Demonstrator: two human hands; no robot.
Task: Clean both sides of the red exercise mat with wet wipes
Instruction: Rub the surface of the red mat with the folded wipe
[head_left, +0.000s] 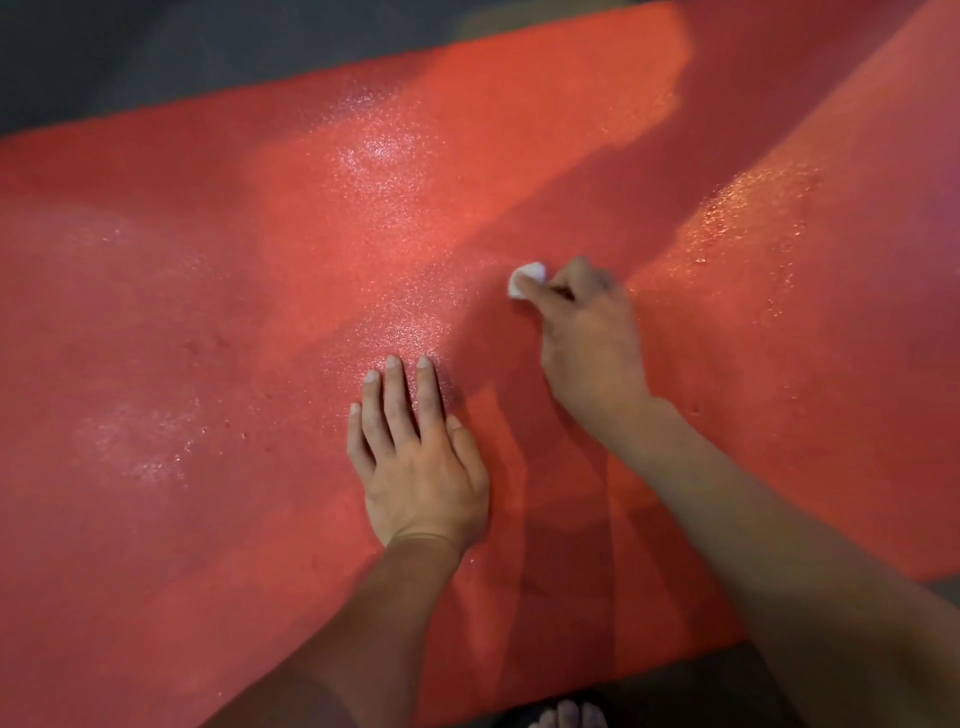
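The red exercise mat (208, 338) fills almost the whole view, and wet patches glisten on its textured surface. My left hand (415, 457) lies flat on the mat near the middle, fingers straight and together. Further out and to the right, my right hand (582, 332) holds a small bunched white wet wipe (525, 278) in its fingertips and presses it on the mat. Most of the wipe is hidden under the fingers.
Dark grey floor (156, 57) shows beyond the mat's far edge at the top left and along the near edge at the bottom right. At the right the mat rises in a fold or raised part (857, 208). Toes (569, 714) show at the bottom edge.
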